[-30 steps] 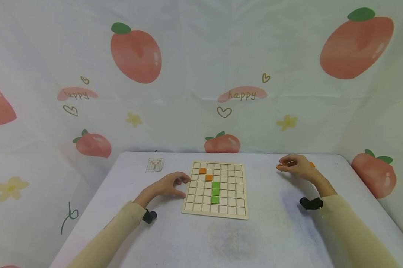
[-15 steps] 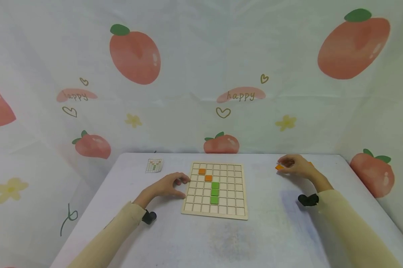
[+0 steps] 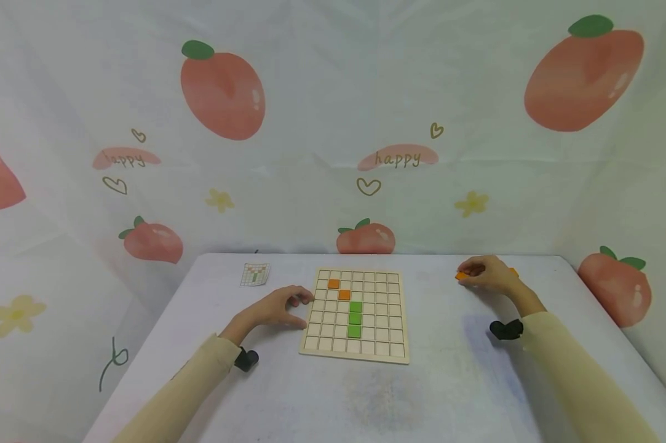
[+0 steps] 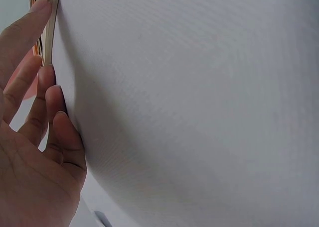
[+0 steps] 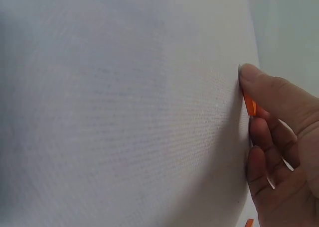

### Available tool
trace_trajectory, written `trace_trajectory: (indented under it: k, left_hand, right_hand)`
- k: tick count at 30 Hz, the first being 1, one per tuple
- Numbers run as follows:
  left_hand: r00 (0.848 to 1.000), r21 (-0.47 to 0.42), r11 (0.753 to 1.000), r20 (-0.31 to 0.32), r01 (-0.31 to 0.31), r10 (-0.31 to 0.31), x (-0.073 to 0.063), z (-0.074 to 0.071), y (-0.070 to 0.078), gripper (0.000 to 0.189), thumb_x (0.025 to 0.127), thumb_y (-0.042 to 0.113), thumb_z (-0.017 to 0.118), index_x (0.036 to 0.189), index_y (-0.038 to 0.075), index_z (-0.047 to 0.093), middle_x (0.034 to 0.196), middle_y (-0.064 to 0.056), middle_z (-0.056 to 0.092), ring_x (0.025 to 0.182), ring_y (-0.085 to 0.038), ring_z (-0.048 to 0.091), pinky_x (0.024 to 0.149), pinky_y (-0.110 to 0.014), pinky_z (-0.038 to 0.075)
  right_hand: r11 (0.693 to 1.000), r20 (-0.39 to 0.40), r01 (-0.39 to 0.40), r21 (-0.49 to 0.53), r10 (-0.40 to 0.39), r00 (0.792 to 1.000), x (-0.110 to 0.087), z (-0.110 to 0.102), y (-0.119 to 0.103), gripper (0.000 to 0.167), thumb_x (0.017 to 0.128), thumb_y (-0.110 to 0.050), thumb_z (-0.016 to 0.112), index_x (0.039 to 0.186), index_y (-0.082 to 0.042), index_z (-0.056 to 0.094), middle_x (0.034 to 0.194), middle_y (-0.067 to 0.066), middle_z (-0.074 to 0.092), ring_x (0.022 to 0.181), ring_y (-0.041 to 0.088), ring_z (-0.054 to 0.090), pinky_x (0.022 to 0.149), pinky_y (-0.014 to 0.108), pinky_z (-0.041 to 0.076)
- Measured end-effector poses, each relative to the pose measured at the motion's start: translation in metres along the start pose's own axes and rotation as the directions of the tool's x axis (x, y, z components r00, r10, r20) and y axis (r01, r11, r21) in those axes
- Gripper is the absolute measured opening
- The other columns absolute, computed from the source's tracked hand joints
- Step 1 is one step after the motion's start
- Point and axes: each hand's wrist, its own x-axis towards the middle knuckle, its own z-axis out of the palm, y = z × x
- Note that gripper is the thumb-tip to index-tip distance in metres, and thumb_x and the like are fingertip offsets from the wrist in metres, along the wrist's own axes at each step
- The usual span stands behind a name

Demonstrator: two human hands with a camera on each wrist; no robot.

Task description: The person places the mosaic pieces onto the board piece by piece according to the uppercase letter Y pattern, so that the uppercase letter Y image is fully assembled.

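Observation:
A wooden grid board [image 3: 381, 359] lies on the table with two orange square tiles [image 3: 344, 295] on a diagonal and a column of three green tiles [image 3: 355, 319]. My left hand [image 3: 275, 306] rests at the board's left edge, thumb and fingers spread and touching it. The left wrist view shows its fingertips against the board's side [image 4: 48, 38]. Far to the right, my right hand [image 3: 490, 275] pinches an orange tile [image 5: 249, 104] between thumb and fingers, low over the table. Another orange tile [image 3: 513, 271] lies partly hidden behind that hand.
A small paper card [image 3: 254, 274] with a grid pattern lies at the back left of the table [image 3: 385, 406]. A fruit-printed cloth [image 3: 310, 92] hangs behind the table and at its sides. Each wrist carries a black strap.
My right hand stays near the same spot while its wrist and forearm shift slightly left; the fingers have adjusted around the orange tile. The left hand and board tiles keep their places.

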Motion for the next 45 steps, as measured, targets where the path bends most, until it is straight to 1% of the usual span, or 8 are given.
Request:
trace_trajectory:
  k: [4,8,14,23,27,34,37,45]
  left_hand:
    - [1.0,0.004,1.0,-0.007,-0.016,0.016,0.0,0.0,0.0,0.06,0.079,0.02,0.09,0.131,0.007,0.062,0.119,0.001,0.061,0.104,-0.02,0.056,0.096,-0.041,0.047]
    - [1.0,0.003,1.0,-0.006,-0.009,0.009,0.0,0.0,-0.001,0.06,0.079,0.02,0.09,0.131,0.008,0.062,0.119,0.002,0.06,0.105,-0.019,0.056,0.097,-0.041,0.047]
    - [1.0,-0.007,1.0,-0.007,-0.022,0.022,-0.001,-0.001,0.001,0.059,0.08,0.019,0.09,0.131,0.007,0.062,0.119,0.0,0.06,0.105,-0.02,0.056,0.096,-0.04,0.047]
    - [1.0,0.004,1.0,-0.007,-0.009,0.009,0.0,-0.001,0.001,0.06,0.079,0.019,0.09,0.131,0.007,0.062,0.12,0.001,0.061,0.105,-0.02,0.056,0.096,-0.04,0.047]
    - [1.0,0.009,1.0,-0.006,-0.008,0.008,0.001,-0.002,0.0,0.06,0.08,0.02,0.09,0.131,0.007,0.062,0.12,0.001,0.061,0.105,-0.02,0.056,0.096,-0.041,0.047]
    - [1.0,0.01,1.0,-0.004,-0.004,0.004,0.0,-0.001,-0.001,0.06,0.08,0.02,0.09,0.131,0.007,0.062,0.12,0.001,0.061,0.105,-0.019,0.056,0.097,-0.039,0.047]
    - [1.0,0.001,1.0,-0.005,0.0,0.0,-0.001,-0.001,0.0,0.06,0.079,0.02,0.09,0.131,0.008,0.062,0.119,0.001,0.061,0.105,-0.019,0.055,0.097,-0.04,0.047]
    - [1.0,0.005,1.0,-0.006,-0.013,0.013,0.0,0.0,0.0,0.06,0.079,0.021,0.09,0.13,0.008,0.062,0.12,0.0,0.061,0.105,-0.02,0.056,0.096,-0.041,0.047]
  right_hand:
    - [1.0,-0.009,-0.007,0.004,0.007,1.0,-0.001,0.0,-0.004,0.028,0.084,-0.005,0.083,0.107,0.007,0.072,0.099,0.012,0.07,0.09,0.027,0.064,0.074,0.023,0.051]
    - [1.0,-0.03,-0.018,0.024,0.018,0.999,-0.002,0.001,-0.005,0.032,0.085,-0.005,0.082,0.111,0.01,0.07,0.102,0.017,0.07,0.093,0.031,0.065,0.073,0.022,0.052]
    - [0.998,-0.046,-0.011,0.063,0.014,0.999,-0.004,0.001,-0.008,0.034,0.086,-0.002,0.08,0.113,0.014,0.068,0.102,0.019,0.07,0.09,0.026,0.063,0.072,0.018,0.05]
    - [0.995,-0.016,-0.012,0.095,0.013,1.0,-0.004,0.003,-0.012,0.032,0.086,0.0,0.078,0.113,0.012,0.068,0.105,0.018,0.067,0.091,0.023,0.059,0.074,0.019,0.049]
    - [0.993,-0.011,0.014,0.114,-0.013,1.0,-0.004,0.007,-0.013,0.031,0.086,0.001,0.077,0.113,0.012,0.067,0.104,0.018,0.067,0.089,0.02,0.059,0.074,0.018,0.049]
    - [0.975,-0.007,0.106,0.198,-0.106,0.994,-0.003,0.017,-0.02,0.03,0.086,0.004,0.076,0.112,0.014,0.067,0.106,0.021,0.068,0.091,0.02,0.062,0.077,0.018,0.051]
    - [0.969,-0.011,0.137,0.206,-0.138,0.99,-0.002,0.022,-0.023,0.029,0.086,0.004,0.076,0.112,0.013,0.067,0.106,0.021,0.069,0.09,0.019,0.063,0.078,0.019,0.051]
    - [0.97,-0.019,0.145,0.193,-0.145,0.989,0.005,0.035,-0.034,0.03,0.086,0.001,0.079,0.114,0.008,0.07,0.107,0.017,0.07,0.093,0.023,0.063,0.081,0.022,0.052]
